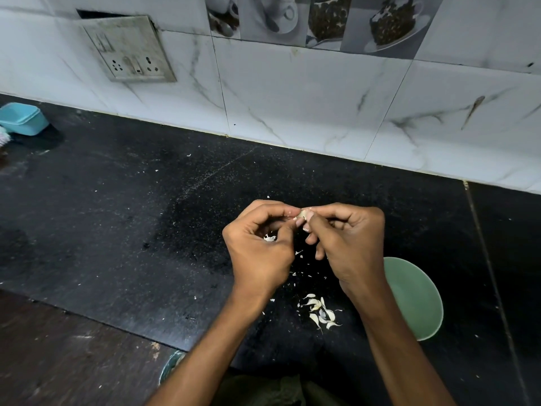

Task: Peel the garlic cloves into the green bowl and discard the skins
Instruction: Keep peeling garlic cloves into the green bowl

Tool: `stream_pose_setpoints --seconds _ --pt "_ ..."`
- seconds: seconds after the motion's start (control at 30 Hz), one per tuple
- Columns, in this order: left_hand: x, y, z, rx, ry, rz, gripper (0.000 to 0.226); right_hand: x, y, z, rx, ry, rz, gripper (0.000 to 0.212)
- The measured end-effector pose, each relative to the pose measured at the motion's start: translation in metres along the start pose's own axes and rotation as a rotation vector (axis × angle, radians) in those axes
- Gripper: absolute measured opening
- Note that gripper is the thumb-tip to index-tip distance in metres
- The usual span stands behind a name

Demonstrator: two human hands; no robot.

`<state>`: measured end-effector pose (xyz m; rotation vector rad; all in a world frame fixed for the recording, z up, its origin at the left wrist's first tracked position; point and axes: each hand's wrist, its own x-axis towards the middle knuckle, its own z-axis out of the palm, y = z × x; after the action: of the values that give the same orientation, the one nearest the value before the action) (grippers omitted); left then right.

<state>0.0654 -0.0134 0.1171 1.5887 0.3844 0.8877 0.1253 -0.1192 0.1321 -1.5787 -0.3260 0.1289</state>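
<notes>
A garlic clove [301, 214] is pinched between left hand [260, 244] and right hand [348, 241] fingertips, skin being picked, above the countertop [117, 215], green bowl [415, 297] kept near right.

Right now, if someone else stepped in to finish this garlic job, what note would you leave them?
Left hand and right hand: both pinch one garlic clove between fingertips, held above the black counter, mid-peel.
Green bowl: on the counter under the right forearm; its visible part looks empty, the rest is hidden.
Skins: loose pile on the counter between the wrists, with small flakes scattered around.
Done: some peeling, judging by the skins.
Left: finish this clove, drop it in the bowl, gather and discard the skins.
</notes>
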Motion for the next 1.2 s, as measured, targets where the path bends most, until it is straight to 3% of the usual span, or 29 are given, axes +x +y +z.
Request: stream_pose_setpoints --seconds 0.13,0.37,0.77,1.2 --pt "0.001 -0.002 -0.001 0.062 -0.021 0.036 0.029 0.000 -0.001 0.001 0.001 0.046 -0.010 0.029" --pt "0.003 -0.003 -0.004 0.063 -0.054 0.032 0.030 -0.004 -0.001 0.007 0.003 0.108 0.001 0.016" --pt "0.006 0.005 0.001 -0.407 -0.077 -0.467 0.012 -0.002 0.000 0.003 0.113 0.071 -0.003 0.022" --pt "0.005 0.007 0.000 -0.483 -0.138 -0.533 0.012 -0.001 0.000 -0.002 0.014 -0.016 -0.045 0.025"
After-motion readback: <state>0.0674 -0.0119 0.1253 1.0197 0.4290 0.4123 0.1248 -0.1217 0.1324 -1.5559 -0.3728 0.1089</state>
